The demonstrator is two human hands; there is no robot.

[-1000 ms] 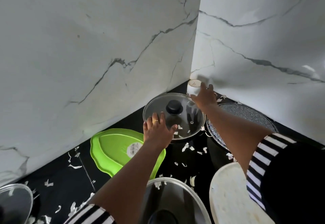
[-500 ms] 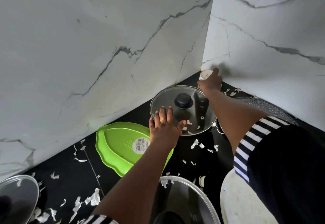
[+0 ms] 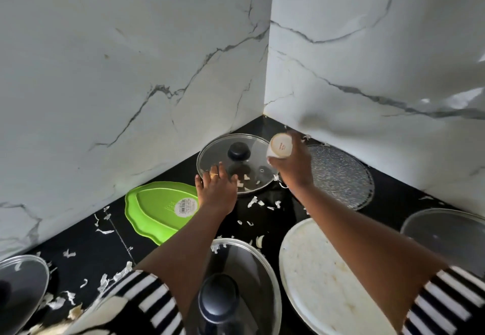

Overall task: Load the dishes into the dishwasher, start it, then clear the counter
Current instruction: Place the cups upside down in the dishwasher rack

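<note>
1. Right hand: it is closed around a small white cup, which is held tipped on its side above the black counter, near the corner of the marble walls, its round end turned toward the camera.
2. Left hand: its fingers are spread and laid flat on the near rim of a glass lid; nothing is gripped.
3. Risk, as judged: the cup could be knocked against the lid's black knob when it is drawn back, since it is carried just beside it.
4. Risk, as judged: the lid could be slid or tilted if weight is put on its edge, and the onion-like peelings scattered beside it could be dragged along.
5. Cup: it is seen as pale, smooth and cylindrical, with a small mark on the visible end; whether anything is inside cannot be told.
</note>
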